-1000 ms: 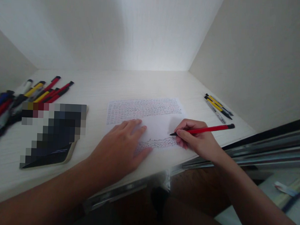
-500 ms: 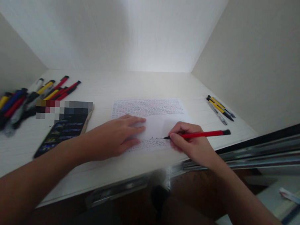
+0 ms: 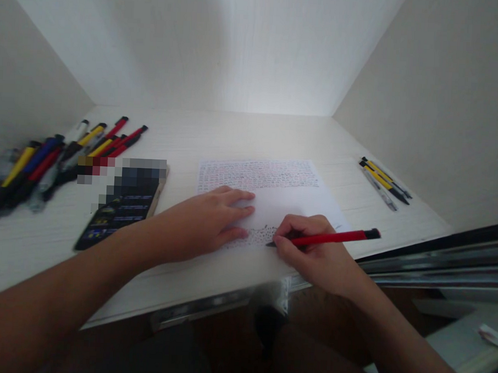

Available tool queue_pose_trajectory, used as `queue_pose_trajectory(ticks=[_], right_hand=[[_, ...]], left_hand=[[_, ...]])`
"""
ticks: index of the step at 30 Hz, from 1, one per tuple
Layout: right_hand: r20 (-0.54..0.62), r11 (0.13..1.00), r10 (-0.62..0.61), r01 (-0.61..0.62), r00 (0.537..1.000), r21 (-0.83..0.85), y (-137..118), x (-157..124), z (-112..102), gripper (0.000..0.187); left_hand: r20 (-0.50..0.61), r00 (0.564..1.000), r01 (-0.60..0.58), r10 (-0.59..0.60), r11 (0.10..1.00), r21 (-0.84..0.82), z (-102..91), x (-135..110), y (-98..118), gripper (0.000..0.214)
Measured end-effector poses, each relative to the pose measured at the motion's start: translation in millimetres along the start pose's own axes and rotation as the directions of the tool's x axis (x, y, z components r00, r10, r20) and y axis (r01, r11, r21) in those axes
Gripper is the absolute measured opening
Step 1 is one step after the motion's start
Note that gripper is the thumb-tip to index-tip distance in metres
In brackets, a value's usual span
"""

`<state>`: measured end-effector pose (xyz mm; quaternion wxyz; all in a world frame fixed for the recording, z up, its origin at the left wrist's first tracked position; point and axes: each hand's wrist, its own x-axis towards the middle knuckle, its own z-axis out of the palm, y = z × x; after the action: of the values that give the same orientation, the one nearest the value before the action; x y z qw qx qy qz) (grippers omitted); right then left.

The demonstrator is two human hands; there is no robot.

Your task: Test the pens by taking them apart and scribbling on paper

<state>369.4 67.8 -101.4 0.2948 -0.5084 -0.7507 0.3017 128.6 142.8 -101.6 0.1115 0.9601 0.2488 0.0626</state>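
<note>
Well left of the fingers of the left hand [image 3: 200,225], a heap of red, yellow and blue plastic pens [image 3: 48,158] and, nearer, a dark flat smartphone [image 3: 122,211] lie on the white desk [image 3: 243,137]. This hand rests flat, fingers released, on the white handwritten paper sheet [image 3: 292,202]; just right of its fingertips, the right hand [image 3: 312,255] grasps a slim red pen [image 3: 333,237], tip on the sheet. Further right lie several yellow-and-black pens [image 3: 383,180].

A pale wood-grain surface [image 3: 243,134] fills an alcove, boxed in by a white back wall [image 3: 222,48] and plain side walls [image 3: 443,96]. Light falls brightest on the back wall's middle.
</note>
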Motion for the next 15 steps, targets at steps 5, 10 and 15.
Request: queue_pose_trajectory(ticks=[5,10,15], right_hand=[[-0.001,1.000,-0.007,0.007,1.000,-0.010,-1.1,0.5,0.9,0.015],[0.002,1.000,-0.010,0.010,1.000,-0.014,-0.6,2.3,1.7,0.015],[0.006,1.000,-0.009,0.009,1.000,0.013,-1.5,0.7,1.3,0.016]], left_hand=[[0.023,1.000,0.004,-0.005,0.999,0.034,0.4,0.0,-0.5,0.038],[0.006,1.000,-0.014,0.014,1.000,0.026,2.3,-0.1,-2.7,0.038],[-0.005,1.000,-0.012,0.012,1.000,0.023,2.1,0.7,-3.5,0.034]])
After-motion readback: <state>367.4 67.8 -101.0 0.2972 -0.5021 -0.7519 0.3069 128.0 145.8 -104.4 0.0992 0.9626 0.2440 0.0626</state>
